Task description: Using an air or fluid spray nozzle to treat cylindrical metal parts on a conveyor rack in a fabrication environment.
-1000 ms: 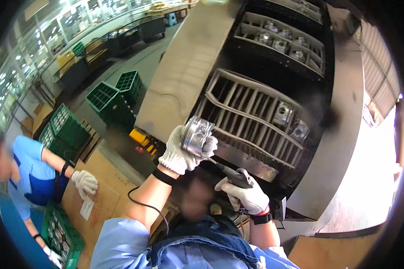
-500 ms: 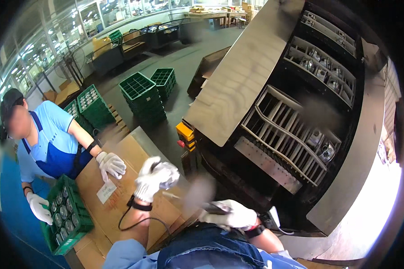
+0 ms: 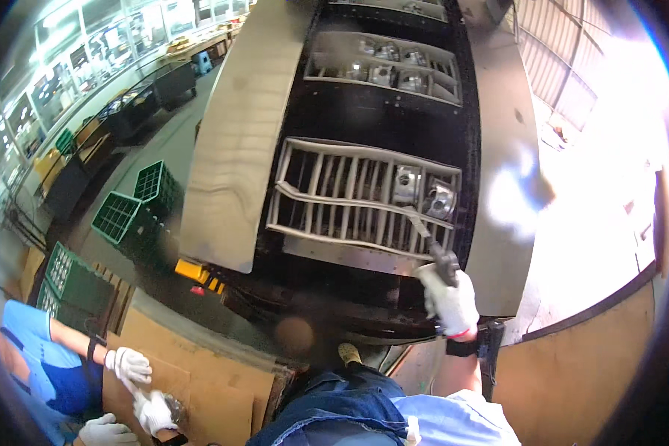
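Observation:
My right hand, in a white glove, is closed around a tool with a dark handle and a flat, pale metal tip. That tip reaches over the front rail of the machine's lowest rack, just below two shiny piston-like metal parts. Far to the lower left, my gloved left hand rests low over the cardboard. Its fingers seem closed on another shiny piston-like part, partly hidden by the glove. A co-worker's gloved hand is just beyond it.
More metal parts sit in a higher rack. A broad metal side panel flanks the machine. Cardboard covers the table at lower left; the co-worker's other glove is there. Green crates stand on the floor beyond a yellow box.
My view has swung right toward the machine. My right hand has reached forward with the tool to the lowest rack. My left hand has lowered the metal part toward the cardboard beside the co-worker.

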The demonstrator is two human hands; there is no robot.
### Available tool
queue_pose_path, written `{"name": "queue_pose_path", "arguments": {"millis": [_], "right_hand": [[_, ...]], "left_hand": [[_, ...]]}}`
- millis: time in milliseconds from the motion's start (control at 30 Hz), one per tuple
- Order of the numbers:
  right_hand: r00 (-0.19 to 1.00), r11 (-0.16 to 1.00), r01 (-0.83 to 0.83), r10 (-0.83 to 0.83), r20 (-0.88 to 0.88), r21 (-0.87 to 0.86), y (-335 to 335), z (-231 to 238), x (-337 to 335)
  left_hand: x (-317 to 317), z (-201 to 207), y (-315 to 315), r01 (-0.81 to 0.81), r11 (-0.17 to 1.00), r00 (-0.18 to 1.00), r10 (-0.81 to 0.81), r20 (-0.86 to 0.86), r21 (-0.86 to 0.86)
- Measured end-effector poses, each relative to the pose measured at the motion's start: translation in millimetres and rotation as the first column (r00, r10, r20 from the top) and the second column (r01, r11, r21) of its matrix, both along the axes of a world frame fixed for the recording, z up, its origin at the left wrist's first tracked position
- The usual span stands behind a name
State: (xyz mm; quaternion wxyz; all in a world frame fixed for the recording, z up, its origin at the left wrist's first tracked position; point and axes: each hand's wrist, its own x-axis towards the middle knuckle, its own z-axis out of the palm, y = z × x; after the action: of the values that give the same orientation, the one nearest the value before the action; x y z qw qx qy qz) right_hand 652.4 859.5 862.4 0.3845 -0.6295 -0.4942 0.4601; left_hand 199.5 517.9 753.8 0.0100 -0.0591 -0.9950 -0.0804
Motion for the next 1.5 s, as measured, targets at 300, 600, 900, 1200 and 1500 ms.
{"name": "queue_pose_path", "arguments": {"millis": [300, 600, 900, 1200, 1500], "right_hand": [[0.996, 0.987, 0.024, -0.036, -0.078, -0.156, -11.3, 2.7, 69.3], [0.979, 0.971, 0.050, -0.094, -0.182, -0.232, -26.8, -2.7, 88.6], [0.935, 0.991, -0.084, 0.041, -0.352, -0.107, -13.8, 3.6, 73.8], [0.682, 0.704, -0.689, 0.549, -0.483, -0.172, 8.1, 10.9, -20.7], [0.552, 0.493, -0.833, 0.707, -0.441, -0.252, -18.8, 7.5, -88.8]], "left_hand": [[148.5, 94.8, 339.9, 0.892, -0.038, 0.195, -0.867, -0.459, 0.451], [332.3, 131.4, 524.7, 0.902, 0.202, 0.218, -0.976, 0.001, 0.381], [268.4, 91.7, 497.6, -0.587, 0.268, -0.168, -0.963, 0.209, 0.764], [183.9, 68.6, 386.7, -0.878, 0.462, -0.477, -0.864, -0.159, 0.125], [98.9, 54.5, 285.8, -0.935, 0.248, -0.255, -0.967, 0.005, 0.255]]}}
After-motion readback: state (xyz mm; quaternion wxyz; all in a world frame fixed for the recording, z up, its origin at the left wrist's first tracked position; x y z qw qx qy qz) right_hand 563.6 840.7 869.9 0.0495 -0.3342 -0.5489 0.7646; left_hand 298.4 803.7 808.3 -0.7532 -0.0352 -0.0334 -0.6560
